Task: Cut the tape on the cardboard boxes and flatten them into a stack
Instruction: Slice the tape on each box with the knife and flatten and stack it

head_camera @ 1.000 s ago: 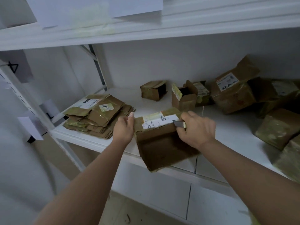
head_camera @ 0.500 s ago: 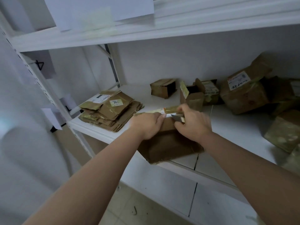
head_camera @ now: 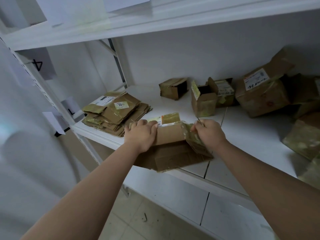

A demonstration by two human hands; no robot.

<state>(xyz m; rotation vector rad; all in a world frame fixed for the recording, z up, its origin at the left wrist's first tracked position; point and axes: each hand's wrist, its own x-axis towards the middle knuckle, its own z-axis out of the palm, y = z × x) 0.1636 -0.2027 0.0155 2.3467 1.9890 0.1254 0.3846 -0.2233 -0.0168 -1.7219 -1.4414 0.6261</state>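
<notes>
A brown cardboard box with yellowish tape and a white label lies on the white shelf's front edge, its flaps spread open toward me. My left hand presses down on the box's left top. My right hand grips a small blade at the box's right end, next to a crumpled taped flap. A stack of flattened boxes lies to the left on the shelf.
Small open boxes stand at the back of the shelf. Larger taped boxes pile up at the right, with more near the right edge. An upper shelf hangs overhead. A slotted upright post stands at the left.
The box came down from a tilted hold onto the shelf edge. My left hand moved onto its top, and my right hand with the blade travelled to the box's right end.
</notes>
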